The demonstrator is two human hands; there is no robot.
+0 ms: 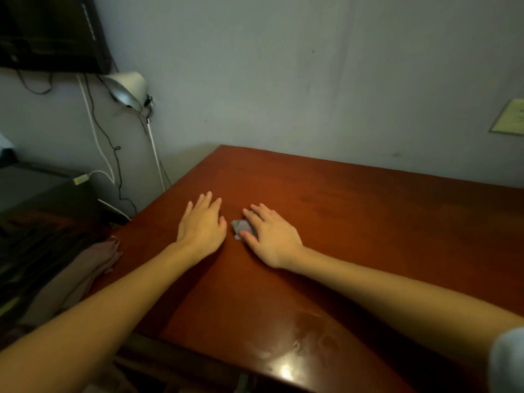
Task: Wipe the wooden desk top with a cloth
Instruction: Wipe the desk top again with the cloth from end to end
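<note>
The reddish-brown wooden desk top (368,228) fills the middle and right of the head view. A small crumpled grey cloth (240,226) lies on it near the left side. My right hand (272,236) presses down on the cloth with fingers spread over it, so most of the cloth is hidden under the palm. My left hand (202,222) rests flat on the wood just left of the cloth, fingers apart, holding nothing and not touching the cloth.
A pinkish fabric (93,265) hangs over the desk's left edge. A desk lamp (127,86) and several cables (113,154) stand against the grey wall at the back left. A dark piece of furniture (42,211) sits left of the desk.
</note>
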